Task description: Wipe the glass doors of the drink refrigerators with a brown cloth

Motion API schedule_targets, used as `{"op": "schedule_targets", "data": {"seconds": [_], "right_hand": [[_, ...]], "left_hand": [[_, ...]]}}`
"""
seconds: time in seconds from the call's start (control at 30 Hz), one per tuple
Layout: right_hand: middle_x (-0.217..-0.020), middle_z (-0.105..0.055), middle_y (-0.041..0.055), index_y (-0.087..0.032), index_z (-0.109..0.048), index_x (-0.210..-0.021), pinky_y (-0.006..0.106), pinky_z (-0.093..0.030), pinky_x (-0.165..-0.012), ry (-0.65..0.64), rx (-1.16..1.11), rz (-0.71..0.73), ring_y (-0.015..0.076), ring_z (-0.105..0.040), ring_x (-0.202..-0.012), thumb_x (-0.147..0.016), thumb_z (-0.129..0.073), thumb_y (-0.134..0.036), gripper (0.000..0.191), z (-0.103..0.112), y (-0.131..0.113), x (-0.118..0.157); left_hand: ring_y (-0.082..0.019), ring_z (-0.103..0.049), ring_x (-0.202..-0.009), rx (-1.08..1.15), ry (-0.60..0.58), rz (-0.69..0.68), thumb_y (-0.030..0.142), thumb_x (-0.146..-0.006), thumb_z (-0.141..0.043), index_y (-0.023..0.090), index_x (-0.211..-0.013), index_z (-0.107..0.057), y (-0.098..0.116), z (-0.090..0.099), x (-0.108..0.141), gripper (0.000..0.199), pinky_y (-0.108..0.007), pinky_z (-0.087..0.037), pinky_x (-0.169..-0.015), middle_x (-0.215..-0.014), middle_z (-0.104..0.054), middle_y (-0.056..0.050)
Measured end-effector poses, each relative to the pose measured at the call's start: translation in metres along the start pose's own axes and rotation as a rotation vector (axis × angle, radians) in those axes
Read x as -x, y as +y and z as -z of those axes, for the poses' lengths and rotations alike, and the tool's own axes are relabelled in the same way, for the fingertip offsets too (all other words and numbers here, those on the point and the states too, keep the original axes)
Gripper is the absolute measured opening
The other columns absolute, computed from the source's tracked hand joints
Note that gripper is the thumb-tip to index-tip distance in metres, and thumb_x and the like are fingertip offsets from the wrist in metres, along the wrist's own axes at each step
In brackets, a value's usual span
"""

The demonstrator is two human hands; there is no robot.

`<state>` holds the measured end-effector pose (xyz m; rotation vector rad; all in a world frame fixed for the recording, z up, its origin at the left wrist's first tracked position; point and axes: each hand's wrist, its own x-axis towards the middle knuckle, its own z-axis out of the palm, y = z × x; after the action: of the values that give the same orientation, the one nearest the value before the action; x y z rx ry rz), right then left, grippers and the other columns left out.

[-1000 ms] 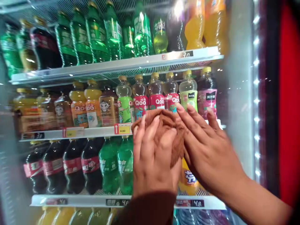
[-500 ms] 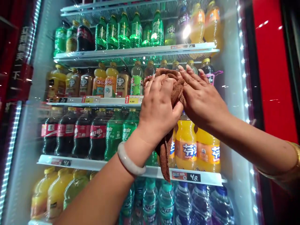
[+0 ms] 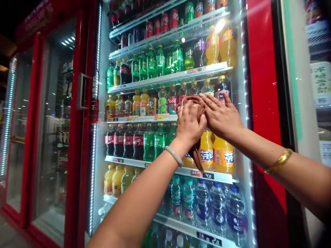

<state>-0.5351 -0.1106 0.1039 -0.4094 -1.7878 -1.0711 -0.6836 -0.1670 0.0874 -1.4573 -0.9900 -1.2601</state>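
Note:
A brown cloth (image 3: 197, 158) lies bunched against the glass front of a lit drinks cooler, one end of it hanging down. My left hand (image 3: 189, 122) is wrapped over the cloth, thumb on its right side. Beside it, my right hand (image 3: 224, 116) lies flat with fingers stretched up and left, its thumb side against the cloth's edge; its thumb is hidden. A pale bangle (image 3: 173, 155) rings my left wrist and a gold bracelet (image 3: 280, 161) my right. Behind the glass, just below my hands, stand orange drink bottles (image 3: 223, 156).
Shelves of green bottles (image 3: 160, 60), cola bottles (image 3: 128, 141) and blue-capped water bottles (image 3: 218, 203) fill the cooler. At left stands another red-framed cooler with a door handle (image 3: 83, 91). A red frame post (image 3: 263, 75) runs down the right side.
The view has widened and shifted, showing more of the cooler, its neighbours and the upper shelves. My hands look smaller, still together on the cloth.

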Motion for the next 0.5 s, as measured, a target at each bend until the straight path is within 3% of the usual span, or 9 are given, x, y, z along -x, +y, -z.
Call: {"op": "schedule_targets", "data": {"seconds": [0.1,0.2,0.33,0.5], "right_hand": [[-0.174,-0.029,0.0117,-0.015,-0.013,-0.170,0.057,-0.015,-0.135,0.013,-0.021,-0.051,0.0274,-0.025,-0.163,-0.106,-0.033,-0.028,0.068,-0.001,0.008,0.022],[-0.174,-0.026,0.0128,-0.014,-0.007,-0.170,0.057,-0.017,-0.135,0.040,-0.015,-0.074,0.0271,-0.023,-0.164,-0.106,-0.034,-0.029,0.071,-0.007,0.008,0.033],[-0.171,-0.035,0.0111,-0.017,-0.017,-0.169,0.058,-0.012,-0.136,0.059,0.010,0.010,0.0251,-0.031,-0.161,-0.108,-0.034,-0.034,0.066,-0.004,0.017,0.031],[-0.169,-0.040,0.0088,-0.018,-0.030,-0.166,0.059,-0.012,-0.136,0.051,-0.005,-0.003,0.0241,-0.032,-0.161,-0.108,-0.033,-0.037,0.061,0.008,0.032,0.028]], "left_hand": [[-0.029,-0.043,-0.154,0.003,-0.014,-0.013,0.045,-0.103,-0.058,0.022,-0.131,-0.058,0.014,-0.007,0.000,0.036,-0.054,-0.028,-0.133,-0.154,-0.057,-0.016],[-0.029,-0.044,-0.154,0.008,-0.026,-0.050,0.045,-0.104,-0.059,0.023,-0.129,-0.058,0.013,-0.007,0.008,0.034,-0.055,-0.032,-0.132,-0.155,-0.056,-0.016],[-0.027,-0.050,-0.149,0.025,-0.076,-0.129,0.033,-0.101,-0.066,0.021,-0.125,-0.060,0.002,0.000,0.008,0.027,-0.051,-0.037,-0.130,-0.151,-0.060,-0.015],[-0.027,-0.053,-0.146,0.001,0.008,0.023,0.026,-0.101,-0.063,0.020,-0.124,-0.061,0.018,-0.011,-0.020,0.024,-0.053,-0.041,-0.126,-0.149,-0.061,-0.016]]}}
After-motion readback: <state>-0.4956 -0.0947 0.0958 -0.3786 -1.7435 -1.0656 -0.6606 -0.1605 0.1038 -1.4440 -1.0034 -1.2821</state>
